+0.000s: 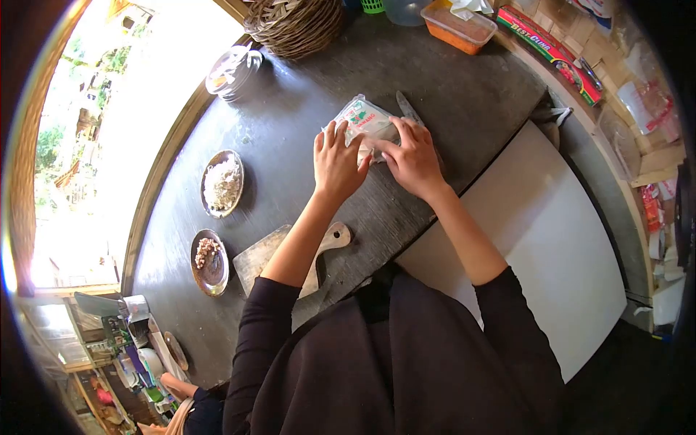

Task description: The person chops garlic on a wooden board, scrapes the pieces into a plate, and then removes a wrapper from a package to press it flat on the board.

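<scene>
A flat, clear-and-white plastic package (366, 117) with green and red print lies on the dark table in front of me. My left hand (339, 165) grips its near left side, fingers bent over the wrapping. On the right side my right hand (415, 161) has its fingers curled on the package, its thumb and fingertips close to my left hand at the near edge. What the fingertips pinch there is partly hidden. Just beyond my right hand lies a knife (407, 107), its blade showing and its handle mostly covered by the hand.
A wooden cutting board (262, 255) lies under my left forearm. Left of it are a bowl of white shreds (222, 184) and a dish of small brown pieces (207, 252). A wicker basket (293, 27), an orange tub (458, 30) and a cling-wrap box (549, 52) stand farther back. Another person's arm (178, 386) shows lower left.
</scene>
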The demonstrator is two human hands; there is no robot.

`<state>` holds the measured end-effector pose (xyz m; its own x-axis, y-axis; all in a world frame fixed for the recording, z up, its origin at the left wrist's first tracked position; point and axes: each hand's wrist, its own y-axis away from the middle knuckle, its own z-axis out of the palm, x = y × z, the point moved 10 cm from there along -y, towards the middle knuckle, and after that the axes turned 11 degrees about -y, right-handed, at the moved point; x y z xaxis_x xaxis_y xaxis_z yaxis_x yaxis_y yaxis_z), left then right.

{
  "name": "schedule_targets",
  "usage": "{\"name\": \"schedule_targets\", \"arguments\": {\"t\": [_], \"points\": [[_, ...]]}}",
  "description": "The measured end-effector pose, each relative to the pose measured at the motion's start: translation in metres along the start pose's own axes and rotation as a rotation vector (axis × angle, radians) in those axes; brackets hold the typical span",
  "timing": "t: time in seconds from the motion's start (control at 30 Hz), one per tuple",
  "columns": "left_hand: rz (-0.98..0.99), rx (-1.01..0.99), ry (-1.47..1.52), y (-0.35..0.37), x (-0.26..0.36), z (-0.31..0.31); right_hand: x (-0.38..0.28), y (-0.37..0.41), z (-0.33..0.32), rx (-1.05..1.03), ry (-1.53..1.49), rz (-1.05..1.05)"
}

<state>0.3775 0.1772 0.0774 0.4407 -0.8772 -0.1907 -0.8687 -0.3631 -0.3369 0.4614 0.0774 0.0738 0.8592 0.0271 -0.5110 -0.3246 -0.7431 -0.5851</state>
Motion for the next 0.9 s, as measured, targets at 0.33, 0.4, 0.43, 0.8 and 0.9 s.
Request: {"name": "schedule_targets", "arguments": {"t": [0.33,0.4,0.43,0.8,0.9], "points": [[-0.105,-0.044,-0.061,0.005,-0.010,-0.005,0.036,-0.009,-0.015,0.084,0.179,0.116],[-0.120,-0.021,-0.057,-0.002,-0.006,-0.005,0.028,-0.015,-0.005,0.031,0.155,0.045],[-0.120,-0.021,-0.057,-0.005,-0.005,-0.003,0.027,-0.017,-0.005,0.042,0.123,0.041],[-0.171,-0.012,0.121,-0.003,-0.012,0.003,0.049,-0.043,0.018,-0.202,0.019,0.020],[-0.183,-0.017,0.128,-0.003,-0.011,0.001,0.049,-0.045,0.017,-0.244,-0.023,0.058]]}}
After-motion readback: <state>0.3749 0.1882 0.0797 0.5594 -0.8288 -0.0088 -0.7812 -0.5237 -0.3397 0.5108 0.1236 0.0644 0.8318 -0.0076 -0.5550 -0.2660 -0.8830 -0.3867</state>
